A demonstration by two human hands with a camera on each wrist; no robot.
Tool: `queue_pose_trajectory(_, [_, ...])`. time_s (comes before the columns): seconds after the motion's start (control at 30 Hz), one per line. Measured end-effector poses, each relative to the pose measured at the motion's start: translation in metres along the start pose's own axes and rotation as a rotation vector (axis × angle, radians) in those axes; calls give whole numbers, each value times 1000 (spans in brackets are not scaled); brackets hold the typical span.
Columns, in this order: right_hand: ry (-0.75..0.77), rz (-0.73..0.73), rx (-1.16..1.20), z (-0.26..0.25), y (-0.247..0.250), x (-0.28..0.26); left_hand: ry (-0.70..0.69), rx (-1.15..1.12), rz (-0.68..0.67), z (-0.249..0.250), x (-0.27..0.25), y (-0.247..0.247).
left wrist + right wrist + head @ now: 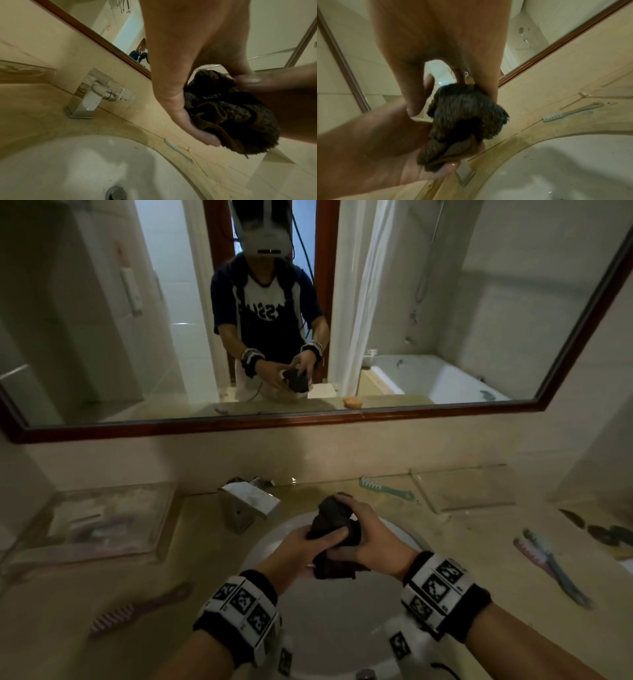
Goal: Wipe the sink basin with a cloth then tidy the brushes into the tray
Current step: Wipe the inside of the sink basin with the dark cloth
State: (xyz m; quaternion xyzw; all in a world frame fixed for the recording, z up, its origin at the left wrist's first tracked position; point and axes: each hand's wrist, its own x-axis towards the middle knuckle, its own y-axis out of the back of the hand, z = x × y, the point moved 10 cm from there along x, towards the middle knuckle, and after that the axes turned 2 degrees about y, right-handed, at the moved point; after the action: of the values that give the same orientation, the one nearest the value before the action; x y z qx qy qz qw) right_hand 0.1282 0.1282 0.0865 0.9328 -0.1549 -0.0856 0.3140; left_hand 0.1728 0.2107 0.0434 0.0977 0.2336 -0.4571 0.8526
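A dark brown cloth (334, 525) is bunched between both hands above the white sink basin (270, 539). My left hand (308, 546) grips its lower end and my right hand (366, 529) grips the upper part. The wrist views show the cloth (228, 116) (465, 119) twisted into a wad. A green toothbrush (385, 488) lies behind the basin. A pink brush (137, 607) lies on the counter at the left. Two more brushes (548, 563) lie at the right. One clear tray (92, 522) stands at the left with brushes inside; another clear tray (462, 487) stands at the right.
A chrome faucet (248, 501) stands behind the basin, just left of my hands. The drain (115, 193) sits at the basin's bottom. A framed mirror (308, 419) spans the wall above the counter. Dark small items (603, 532) lie at the far right.
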Motion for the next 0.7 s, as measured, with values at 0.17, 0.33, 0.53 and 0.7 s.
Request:
queue_pose_trajectory(0.17, [4, 8, 157, 3, 30, -29, -57, -54, -100, 11, -3, -26])
queue_pose_trajectory(0.33, [-8, 98, 41, 23, 78, -50, -98, 59, -58, 20, 11, -56])
queue_pose_trajectory(0.53, [100, -14, -529, 39, 111, -74, -170, 264, -95, 36, 29, -119])
queue_pose_trajectory(0.7, [127, -156, -518, 80, 143, -88, -205, 364, -179, 46, 41, -196])
